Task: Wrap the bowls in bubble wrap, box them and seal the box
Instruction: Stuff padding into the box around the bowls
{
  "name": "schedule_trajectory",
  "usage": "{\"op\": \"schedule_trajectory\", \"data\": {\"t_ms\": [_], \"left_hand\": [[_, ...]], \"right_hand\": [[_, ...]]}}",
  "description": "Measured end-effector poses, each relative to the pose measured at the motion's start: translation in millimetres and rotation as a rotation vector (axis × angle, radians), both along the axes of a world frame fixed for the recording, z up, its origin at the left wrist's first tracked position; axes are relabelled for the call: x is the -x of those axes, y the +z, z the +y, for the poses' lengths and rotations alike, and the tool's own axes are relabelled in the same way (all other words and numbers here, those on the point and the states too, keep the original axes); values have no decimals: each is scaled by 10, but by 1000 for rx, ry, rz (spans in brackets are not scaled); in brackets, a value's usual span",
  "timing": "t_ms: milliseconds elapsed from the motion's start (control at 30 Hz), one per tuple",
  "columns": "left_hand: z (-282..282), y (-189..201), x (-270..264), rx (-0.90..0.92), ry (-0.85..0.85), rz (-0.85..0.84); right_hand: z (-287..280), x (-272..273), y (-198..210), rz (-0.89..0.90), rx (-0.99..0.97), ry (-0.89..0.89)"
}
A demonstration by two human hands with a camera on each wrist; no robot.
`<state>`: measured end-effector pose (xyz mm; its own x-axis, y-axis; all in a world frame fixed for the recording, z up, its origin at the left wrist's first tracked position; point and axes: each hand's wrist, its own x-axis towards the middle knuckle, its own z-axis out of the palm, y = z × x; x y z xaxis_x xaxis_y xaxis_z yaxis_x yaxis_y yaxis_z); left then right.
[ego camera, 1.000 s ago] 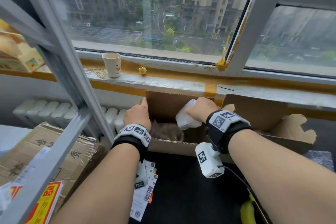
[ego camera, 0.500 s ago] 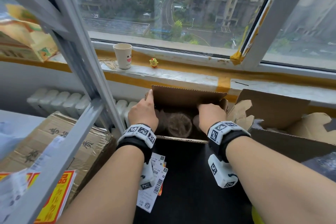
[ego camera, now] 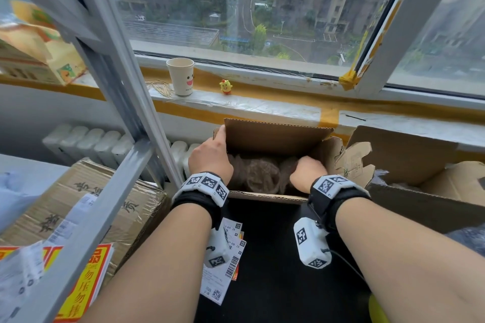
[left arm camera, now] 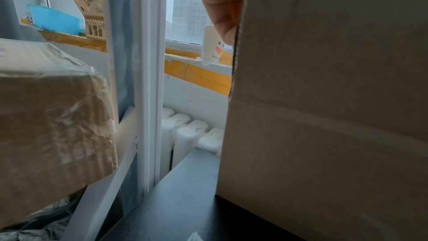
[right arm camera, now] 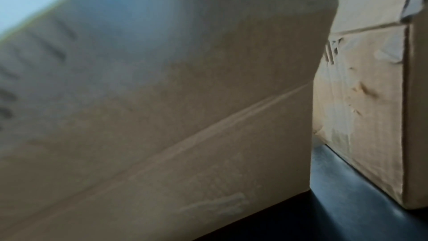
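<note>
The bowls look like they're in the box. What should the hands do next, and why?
Probably lift the right hand out and fold the flaps down. The wrapped bundles already sit inside the open box, and the left hand grips its left flap.

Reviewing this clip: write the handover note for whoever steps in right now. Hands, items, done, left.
Left hand: holds the left flap of the open box, thumb outside.
Right hand: reaches inside the box; its fingers are hidden, so grip unclear.
Wrapped bowls: inside the box, on the black table.
Done: wrapping, boxing.
Left: fold the flaps, seal. No tape in view.
</note>
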<state>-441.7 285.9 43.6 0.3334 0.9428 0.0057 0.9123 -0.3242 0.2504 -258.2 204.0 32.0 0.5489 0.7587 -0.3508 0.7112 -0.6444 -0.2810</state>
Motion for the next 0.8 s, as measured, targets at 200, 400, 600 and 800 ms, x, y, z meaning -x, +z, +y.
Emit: {"op": "schedule_trajectory", "data": {"t_ms": [200, 400, 600, 800], "left_hand": [[16, -3, -21, -1, 3, -6], [41, 17, -31, 11, 22, -7], [90, 101, -113, 103, 11, 8], [163, 144, -169, 171, -26, -11]], "right_hand": [[21, 5, -37, 28, 59, 113], [-37, 62, -195, 115, 247, 185], [33, -1, -44, -14, 59, 118], [59, -100, 202, -33, -78, 157]]}}
